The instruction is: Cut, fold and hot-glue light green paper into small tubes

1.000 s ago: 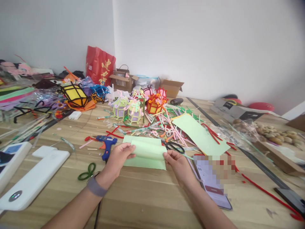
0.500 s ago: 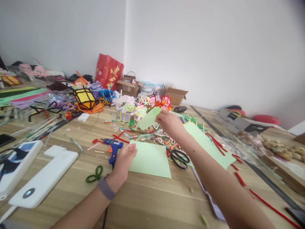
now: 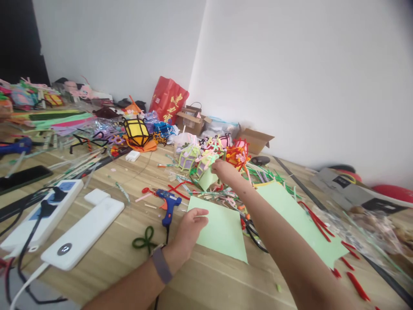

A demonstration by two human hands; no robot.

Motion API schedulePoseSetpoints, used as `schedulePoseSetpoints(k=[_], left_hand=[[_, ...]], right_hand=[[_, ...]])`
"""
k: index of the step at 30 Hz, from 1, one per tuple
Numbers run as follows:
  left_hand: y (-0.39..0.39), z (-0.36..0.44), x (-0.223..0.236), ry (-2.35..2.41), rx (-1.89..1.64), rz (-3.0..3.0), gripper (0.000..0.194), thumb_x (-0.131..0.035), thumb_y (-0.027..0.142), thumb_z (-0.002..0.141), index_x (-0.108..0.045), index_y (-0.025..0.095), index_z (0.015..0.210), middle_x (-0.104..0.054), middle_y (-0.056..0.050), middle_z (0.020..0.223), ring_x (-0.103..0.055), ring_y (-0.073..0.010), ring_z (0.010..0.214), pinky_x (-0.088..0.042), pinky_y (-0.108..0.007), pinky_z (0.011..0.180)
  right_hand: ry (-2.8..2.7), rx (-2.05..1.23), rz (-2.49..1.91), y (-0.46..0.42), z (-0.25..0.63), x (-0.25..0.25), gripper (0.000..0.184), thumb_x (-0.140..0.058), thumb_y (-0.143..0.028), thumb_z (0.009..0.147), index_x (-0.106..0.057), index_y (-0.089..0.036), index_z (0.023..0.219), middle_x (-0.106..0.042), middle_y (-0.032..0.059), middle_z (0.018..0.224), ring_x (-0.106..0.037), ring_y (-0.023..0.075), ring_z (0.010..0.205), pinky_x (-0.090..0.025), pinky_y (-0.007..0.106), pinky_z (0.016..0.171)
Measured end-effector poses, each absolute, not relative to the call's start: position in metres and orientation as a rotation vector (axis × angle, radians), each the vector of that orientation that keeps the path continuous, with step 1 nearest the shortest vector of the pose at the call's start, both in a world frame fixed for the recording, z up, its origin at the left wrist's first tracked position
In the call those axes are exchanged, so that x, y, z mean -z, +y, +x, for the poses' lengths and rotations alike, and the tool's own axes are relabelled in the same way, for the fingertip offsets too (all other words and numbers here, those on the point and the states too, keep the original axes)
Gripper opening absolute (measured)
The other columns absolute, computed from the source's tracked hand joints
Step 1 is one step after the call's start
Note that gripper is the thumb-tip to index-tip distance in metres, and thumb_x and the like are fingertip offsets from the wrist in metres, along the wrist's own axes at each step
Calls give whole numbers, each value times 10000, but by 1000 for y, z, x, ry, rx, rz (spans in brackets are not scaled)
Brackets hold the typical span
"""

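A small piece of light green paper (image 3: 208, 179) is pinched in the fingertips of my right hand (image 3: 226, 173), in front of the pipe-cleaner lanterns (image 3: 190, 156). My left hand (image 3: 191, 229) is over the left edge of a larger light green sheet (image 3: 224, 226) that lies on the table, fingers stretched out and a little apart. I cannot tell whether it presses on the sheet. A blue glue gun (image 3: 168, 205) lies just left of that sheet. Black-handled scissors (image 3: 254, 234) are partly hidden behind my right forearm.
Another green sheet (image 3: 290, 215) with red pipe-cleaner pieces (image 3: 318, 219) lies right of my forearm. On the left are a power bank (image 3: 84, 232), a power strip (image 3: 45, 211) and a green pipe-cleaner loop (image 3: 144, 239). A red bag (image 3: 169, 99) and cardboard boxes (image 3: 256, 140) stand along the wall.
The view has swung left, so things sit further right. My right hand has lowered the small paper piece toward the scraps and lanterns. My left hand's fingers have spread apart more.
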State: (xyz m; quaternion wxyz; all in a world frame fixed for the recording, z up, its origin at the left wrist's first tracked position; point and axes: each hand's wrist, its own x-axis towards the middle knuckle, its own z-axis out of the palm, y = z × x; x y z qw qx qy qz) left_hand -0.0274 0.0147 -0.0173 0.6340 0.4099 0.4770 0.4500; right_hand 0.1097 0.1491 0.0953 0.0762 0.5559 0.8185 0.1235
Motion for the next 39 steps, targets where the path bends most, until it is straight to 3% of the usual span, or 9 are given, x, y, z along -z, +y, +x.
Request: schedulePoseSetpoints(k=[13,21,31,39], left_hand=[[16,-25,26,1066,-978,977,230,-592,181,737,-669,142,950,-644,-41,836,-552,-164,793,-386,-263,694],[14,-26,22,1070,-949,970,225,-586,181,732,-667,148,940,-619,-14,785,-495,-136,711,-363,-256,673],[13,-25,23,1046,-978,955,202,-609,204,694,-680,158,878,-581,12,706,-462,-131,645,-344,-259,642],[15,-24,21,1039,-1000,961,159,-593,153,735,-659,131,878,-655,-50,867,-545,-138,740,-401,-256,699]], right_hand=[[2374,-310,1722,146,94,-122,163,-572,-182,890,-728,-136,882,-706,115,967,-621,198,872,-374,236,675],[2288,-333,1933,150,98,-116,218,-515,-233,916,-717,-177,975,-701,113,1075,-637,214,920,-405,247,651],[2387,-300,1851,142,93,-126,175,-561,-161,872,-732,-126,873,-714,125,940,-617,190,820,-377,246,658],[2474,-287,1867,134,100,-119,154,-566,-125,852,-695,-124,769,-692,108,874,-601,181,798,-379,240,684]])
